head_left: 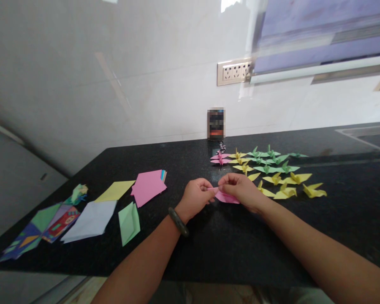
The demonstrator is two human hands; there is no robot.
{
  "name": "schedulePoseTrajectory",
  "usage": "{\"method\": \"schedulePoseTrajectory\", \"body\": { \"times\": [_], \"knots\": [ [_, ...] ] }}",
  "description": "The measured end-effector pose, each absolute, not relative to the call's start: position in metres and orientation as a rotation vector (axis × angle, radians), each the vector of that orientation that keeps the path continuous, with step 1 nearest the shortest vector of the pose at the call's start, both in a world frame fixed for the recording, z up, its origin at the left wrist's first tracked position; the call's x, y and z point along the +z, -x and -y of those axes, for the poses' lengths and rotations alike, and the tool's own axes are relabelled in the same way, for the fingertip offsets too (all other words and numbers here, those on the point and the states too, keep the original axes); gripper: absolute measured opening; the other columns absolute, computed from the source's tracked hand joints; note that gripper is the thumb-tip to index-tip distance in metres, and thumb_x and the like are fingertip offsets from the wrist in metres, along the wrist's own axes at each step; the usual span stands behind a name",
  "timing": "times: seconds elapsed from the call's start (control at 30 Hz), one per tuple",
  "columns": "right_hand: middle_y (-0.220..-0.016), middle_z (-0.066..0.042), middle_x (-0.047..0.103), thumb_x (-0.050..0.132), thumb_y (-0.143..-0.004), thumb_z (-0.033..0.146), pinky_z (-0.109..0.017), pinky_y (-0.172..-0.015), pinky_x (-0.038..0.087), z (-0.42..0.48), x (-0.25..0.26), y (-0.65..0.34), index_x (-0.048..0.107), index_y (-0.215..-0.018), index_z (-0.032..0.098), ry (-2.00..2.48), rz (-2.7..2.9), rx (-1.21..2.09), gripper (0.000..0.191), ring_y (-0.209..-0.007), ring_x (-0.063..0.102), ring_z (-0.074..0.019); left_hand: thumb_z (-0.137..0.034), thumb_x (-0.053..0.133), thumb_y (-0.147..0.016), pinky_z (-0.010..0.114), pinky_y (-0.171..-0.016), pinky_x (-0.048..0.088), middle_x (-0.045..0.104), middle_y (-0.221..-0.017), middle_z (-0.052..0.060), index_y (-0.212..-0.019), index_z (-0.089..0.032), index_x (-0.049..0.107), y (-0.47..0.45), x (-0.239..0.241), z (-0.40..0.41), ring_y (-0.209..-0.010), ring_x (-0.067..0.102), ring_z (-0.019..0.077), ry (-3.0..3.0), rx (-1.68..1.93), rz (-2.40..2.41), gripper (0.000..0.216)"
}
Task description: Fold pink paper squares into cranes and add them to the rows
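Your left hand and right hand are both clamped on one small piece of pink paper, the left thumb and fingers pinching its left end while the right fingers grip its top edge. The paper sits between your hands, just above the black counter; whether it touches the stone is too small to tell.

The step in hand looks like folding or creasing, with the piece already well reduced from a flat sheet — which fold it is, your fingers hide. The next move probably calls for a steady left pinch and light right fingertips, so that the thin edges stay aligned.

Just beyond your right hand stand finished paper birds: pink birds, yellow birds and green birds. On your left lie a folded green paper, a stack of pink sheets with other colours peeping out, a yellow sheet and white sheets.

As for containers, no box or tray shows; papers and birds lie directly on the counter. The patterned piece at far left could be a wrapper — I cannot tell.
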State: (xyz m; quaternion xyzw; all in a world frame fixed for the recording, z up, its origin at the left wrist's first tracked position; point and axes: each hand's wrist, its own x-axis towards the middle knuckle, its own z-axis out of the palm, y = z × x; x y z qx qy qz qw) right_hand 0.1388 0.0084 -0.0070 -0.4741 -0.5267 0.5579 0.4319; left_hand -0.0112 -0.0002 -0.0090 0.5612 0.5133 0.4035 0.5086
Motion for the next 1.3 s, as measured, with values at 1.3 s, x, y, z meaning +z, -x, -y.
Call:
{"method": "schedulePoseTrajectory", "body": {
  "times": [1.3],
  "knots": [
    [-0.074, -0.005, 0.061, 0.047, -0.076, 0.020, -0.028, -0.065, 0.044, -0.011, -0.013, -0.142, 0.063, -0.079, 0.017, 1.171, 1.796, 0.555, 0.017, -0.070, 0.056, -0.0155, -0.019, 0.056, -0.075, 0.017, -0.042, 0.043, 0.060, -0.056, 0.001, -0.107, -0.011, 0.053, -0.001, -0.015, 0.008, -0.043, 0.055, 0.0080, -1.329, 0.873, -1.137, 0.033]
  ]
}}
